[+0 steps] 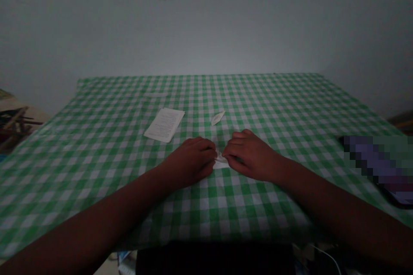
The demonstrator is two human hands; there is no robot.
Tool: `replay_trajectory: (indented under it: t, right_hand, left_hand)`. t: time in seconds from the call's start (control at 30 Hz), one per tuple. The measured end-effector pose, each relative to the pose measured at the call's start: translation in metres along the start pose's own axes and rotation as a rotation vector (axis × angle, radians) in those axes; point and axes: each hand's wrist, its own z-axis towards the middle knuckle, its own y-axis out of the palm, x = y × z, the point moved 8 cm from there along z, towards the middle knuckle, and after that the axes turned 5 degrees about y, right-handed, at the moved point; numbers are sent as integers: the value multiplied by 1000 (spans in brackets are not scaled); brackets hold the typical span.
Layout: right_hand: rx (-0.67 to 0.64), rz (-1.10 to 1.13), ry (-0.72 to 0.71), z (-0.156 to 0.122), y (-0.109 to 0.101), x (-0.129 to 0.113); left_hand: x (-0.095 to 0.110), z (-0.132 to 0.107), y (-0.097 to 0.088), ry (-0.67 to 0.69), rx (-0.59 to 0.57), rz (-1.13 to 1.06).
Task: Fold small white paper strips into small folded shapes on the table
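Note:
A small piece of white paper [221, 161] lies low over the tablecloth between my two hands. My left hand [193, 160] is closed, its fingertips pinching the paper's left side. On the right side, my right hand [250, 154] also pinches it, thumb and fingers together. Most of the paper is hidden beneath my fingers. Just beyond the hands rests a small folded paper piece [218, 117], pointed at its ends. Farther left sits a short stack of printed paper sheets [165, 124].
A green and white checked cloth [274, 107] covers the table. At the right edge lies a phone [383, 172], its screen pixelated. The wall [206, 21] stands behind the table. Below the near edge, a white cable [327, 255] shows at right.

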Motion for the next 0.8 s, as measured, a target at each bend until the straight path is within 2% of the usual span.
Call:
replay_trajectory:
  t: [0.17, 0.4, 0.57, 0.8]
  right_hand:
    - [28, -32, -28, 1, 4, -7]
    - [117, -76, -105, -1, 0, -16]
    - [75, -122, -125, 0, 8, -17]
    - [17, -102, -23, 4, 15, -6]
  left_hand:
    - [-3, 3, 1, -25, 24, -21]
    - [-10, 5, 2, -47, 108, -108]
    - [-16, 4, 5, -31, 182, -169]
    - [-20, 4, 6, -66, 147, -184]
